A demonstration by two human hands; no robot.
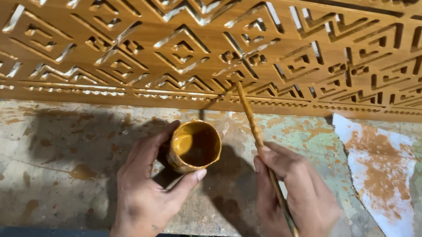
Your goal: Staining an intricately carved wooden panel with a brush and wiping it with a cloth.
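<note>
Our left hand (147, 193) grips the cup (194, 146) mid-table, fingers wrapped around it. Our right hand (294, 197) pinches the brush (262, 153); its tip apparently touches the carved panel (177, 46) along the table's (57, 170) far edge.

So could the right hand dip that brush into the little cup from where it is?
Probably yes. The cup, tilted open in the left hand, sits beside the right hand, and nothing lies between it and the brush.
</note>
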